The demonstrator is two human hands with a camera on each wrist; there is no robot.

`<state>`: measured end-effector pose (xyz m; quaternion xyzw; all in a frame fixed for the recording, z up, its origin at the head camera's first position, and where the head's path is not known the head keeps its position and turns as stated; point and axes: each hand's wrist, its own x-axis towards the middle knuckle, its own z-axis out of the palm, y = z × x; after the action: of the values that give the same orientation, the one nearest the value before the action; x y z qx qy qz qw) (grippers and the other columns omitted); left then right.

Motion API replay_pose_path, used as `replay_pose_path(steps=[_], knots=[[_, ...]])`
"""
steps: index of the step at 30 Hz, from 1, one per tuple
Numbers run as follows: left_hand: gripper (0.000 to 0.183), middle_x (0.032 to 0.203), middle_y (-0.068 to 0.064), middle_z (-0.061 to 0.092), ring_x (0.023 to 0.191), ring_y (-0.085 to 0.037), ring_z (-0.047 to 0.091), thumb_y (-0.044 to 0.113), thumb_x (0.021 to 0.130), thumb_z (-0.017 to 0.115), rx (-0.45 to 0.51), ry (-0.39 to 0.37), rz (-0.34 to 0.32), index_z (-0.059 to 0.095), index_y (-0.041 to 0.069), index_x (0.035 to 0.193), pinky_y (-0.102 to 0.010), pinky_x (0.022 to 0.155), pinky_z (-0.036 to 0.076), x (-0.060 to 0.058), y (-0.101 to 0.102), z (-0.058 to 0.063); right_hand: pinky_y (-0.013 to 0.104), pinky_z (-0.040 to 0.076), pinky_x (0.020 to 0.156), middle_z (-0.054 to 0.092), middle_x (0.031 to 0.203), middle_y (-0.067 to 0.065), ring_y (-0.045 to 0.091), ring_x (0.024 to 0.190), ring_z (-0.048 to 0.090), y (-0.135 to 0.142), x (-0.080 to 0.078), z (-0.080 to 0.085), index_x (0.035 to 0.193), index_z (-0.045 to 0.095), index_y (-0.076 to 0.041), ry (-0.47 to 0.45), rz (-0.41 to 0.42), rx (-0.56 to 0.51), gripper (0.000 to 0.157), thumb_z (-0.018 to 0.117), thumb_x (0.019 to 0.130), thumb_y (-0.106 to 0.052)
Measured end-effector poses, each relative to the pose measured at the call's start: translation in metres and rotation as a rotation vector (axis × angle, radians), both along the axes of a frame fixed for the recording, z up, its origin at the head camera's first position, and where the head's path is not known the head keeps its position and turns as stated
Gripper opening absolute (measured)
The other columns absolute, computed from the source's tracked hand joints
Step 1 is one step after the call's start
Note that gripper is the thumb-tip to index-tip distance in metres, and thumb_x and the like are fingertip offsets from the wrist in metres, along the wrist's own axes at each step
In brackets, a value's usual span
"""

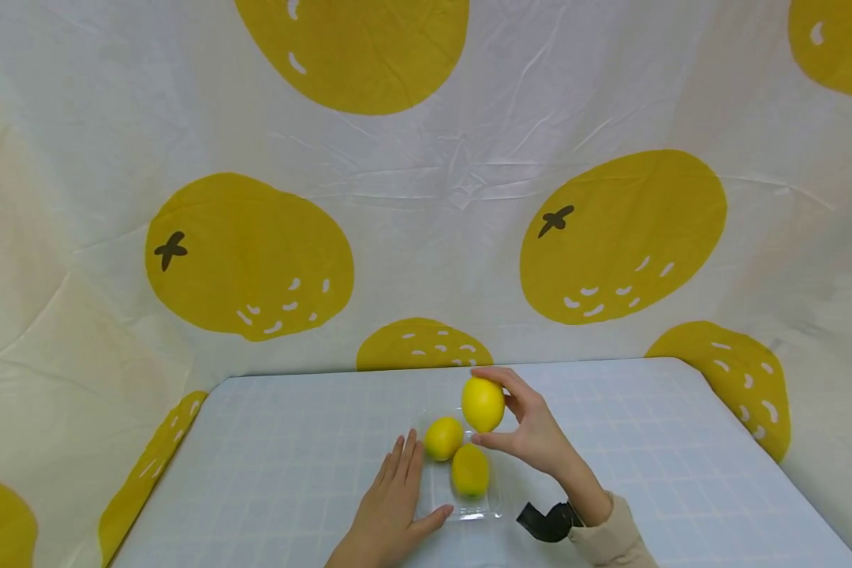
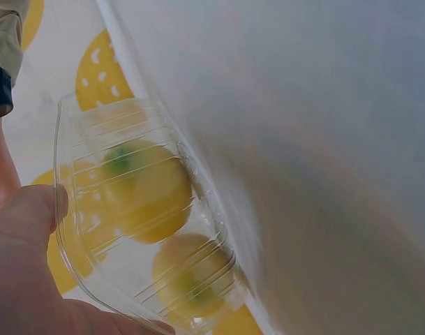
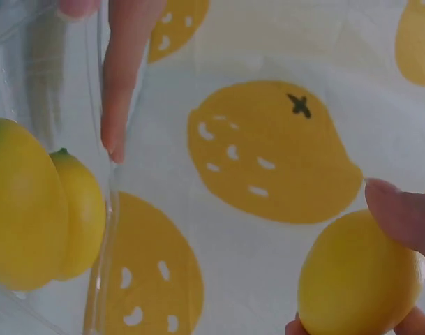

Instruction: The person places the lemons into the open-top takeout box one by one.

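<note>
My right hand (image 1: pixel 539 438) pinches a yellow lemon (image 1: pixel 483 405) between thumb and fingers, raised over the far right part of a clear plastic box (image 1: pixel 495 505). Two other lemons lie in that box, one toward the back left (image 1: pixel 443 439) and one nearer the front (image 1: pixel 471 472). Along the box's left side rests my left hand (image 1: pixel 394 501), its fingers straight and the thumb at the front edge. Through the ribbed clear wall (image 2: pixel 121 115), the left wrist view shows both lemons. In the right wrist view, the held lemon (image 3: pixel 355 279) is apart from the box.
A pale checked cloth (image 1: pixel 277 465) covers the table. Behind and at both sides hangs a white curtain (image 1: pixel 433 260) printed with big yellow fruit. A black strap (image 1: pixel 548 522) sits at my right wrist, beside a beige sleeve (image 1: pixel 610 536).
</note>
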<state>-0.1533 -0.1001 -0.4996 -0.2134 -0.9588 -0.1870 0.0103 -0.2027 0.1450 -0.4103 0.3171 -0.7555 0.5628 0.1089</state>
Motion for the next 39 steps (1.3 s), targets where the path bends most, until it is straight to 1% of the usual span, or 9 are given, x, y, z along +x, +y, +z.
replay_pose_path(steps=[4,7,10,14,19,24,30,35,39], knots=[[0.099,0.165,-0.017,0.009,0.15,-0.037,0.013,0.069,0.092,0.048,0.009,0.01,-0.006,0.021,-0.002,0.156,-0.056,0.115,0.025,0.0,0.0,0.0,0.027,0.042,0.106,0.052,0.139,0.011,0.026,0.123,0.053,-0.004,0.0,-0.009,0.14,0.051,-0.009,-0.017,0.096,0.04,0.077,0.087,0.072,0.0],[0.098,0.164,-0.018,0.01,0.149,-0.038,0.013,0.068,0.093,0.049,0.022,0.035,-0.018,0.022,-0.004,0.155,-0.056,0.115,0.026,0.001,-0.001,0.0,0.032,0.042,0.106,0.053,0.14,0.007,0.023,0.124,0.052,-0.007,0.001,-0.016,0.14,0.052,-0.011,-0.043,0.161,0.104,0.077,0.087,0.072,-0.004],[0.097,0.164,-0.02,0.012,0.149,-0.039,0.015,0.066,0.094,0.049,0.029,0.07,-0.031,0.023,-0.005,0.154,-0.055,0.114,0.027,0.002,-0.002,-0.001,0.037,0.043,0.106,0.053,0.14,0.006,0.021,0.125,0.051,-0.01,0.002,-0.022,0.14,0.052,-0.011,-0.061,0.244,0.167,0.078,0.087,0.07,-0.003],[0.098,0.164,-0.02,0.013,0.148,-0.039,0.016,0.069,0.093,0.046,0.019,0.105,-0.04,0.024,-0.005,0.154,-0.054,0.115,0.027,0.002,-0.004,-0.003,0.04,0.043,0.106,0.054,0.139,0.006,0.021,0.124,0.051,-0.015,0.001,-0.033,0.139,0.052,-0.01,-0.047,0.346,0.242,0.08,0.085,0.067,0.001],[0.101,0.163,-0.021,0.014,0.148,-0.04,0.017,0.072,0.092,0.043,0.021,0.101,-0.049,0.024,-0.005,0.154,-0.055,0.114,0.028,0.001,-0.005,-0.003,0.042,0.041,0.106,0.056,0.139,0.001,0.017,0.124,0.05,-0.02,-0.001,-0.046,0.139,0.053,-0.013,-0.034,0.366,0.352,0.08,0.087,0.066,-0.007],[0.103,0.164,-0.021,0.011,0.149,-0.039,0.014,0.075,0.092,0.039,0.021,0.067,-0.051,0.023,-0.005,0.154,-0.055,0.115,0.026,0.002,-0.004,-0.001,0.04,0.042,0.105,0.057,0.138,-0.001,0.015,0.122,0.051,-0.023,-0.003,-0.054,0.138,0.054,-0.016,-0.042,0.39,0.41,0.076,0.088,0.07,-0.016],[0.107,0.165,-0.019,0.008,0.15,-0.036,0.01,0.079,0.09,0.035,-0.004,0.012,-0.034,0.02,-0.003,0.156,-0.055,0.116,0.024,0.0,-0.003,0.001,0.039,0.041,0.108,0.054,0.142,-0.001,0.014,0.127,0.049,-0.024,-0.005,-0.059,0.141,0.052,-0.016,-0.011,0.436,0.449,0.077,0.087,0.072,-0.014],[0.105,0.164,-0.02,0.01,0.15,-0.037,0.012,0.078,0.09,0.035,-0.017,0.048,-0.041,0.022,-0.003,0.155,-0.055,0.115,0.026,0.0,-0.002,-0.002,0.037,0.04,0.109,0.054,0.141,0.001,0.014,0.127,0.049,-0.024,-0.005,-0.06,0.14,0.051,-0.015,0.028,0.468,0.459,0.075,0.086,0.074,-0.014],[0.104,0.163,-0.021,0.012,0.149,-0.039,0.015,0.077,0.091,0.036,-0.019,0.072,-0.053,0.023,-0.005,0.154,-0.056,0.114,0.027,0.001,-0.002,-0.003,0.036,0.041,0.107,0.055,0.139,0.001,0.014,0.126,0.049,-0.024,-0.005,-0.058,0.138,0.053,-0.015,0.032,0.489,0.452,0.066,0.083,0.08,-0.019]])
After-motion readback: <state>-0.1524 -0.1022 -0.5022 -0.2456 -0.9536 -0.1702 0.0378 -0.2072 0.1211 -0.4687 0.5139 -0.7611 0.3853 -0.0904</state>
